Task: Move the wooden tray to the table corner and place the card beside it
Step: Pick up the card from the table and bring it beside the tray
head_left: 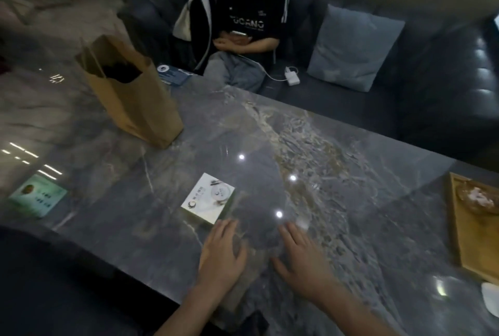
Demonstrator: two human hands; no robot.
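Observation:
A wooden tray [459,230] lies at the right edge of the dark marble table [337,163], cut off by the frame, with a glass dish [478,198] in it. A white card [208,198] with printed logos lies flat near the table's front middle. My left hand [221,252] rests flat on the table just below the card, fingertips close to its near edge. My right hand [299,252] lies flat to the right of it, fingers spread. Neither hand holds anything.
A brown paper bag [132,95] stands at the back left. A green card [37,195] lies at the left edge and a blue card [172,73] at the far edge. A person sits on the dark sofa [432,98] behind the table, beside a grey cushion [353,46].

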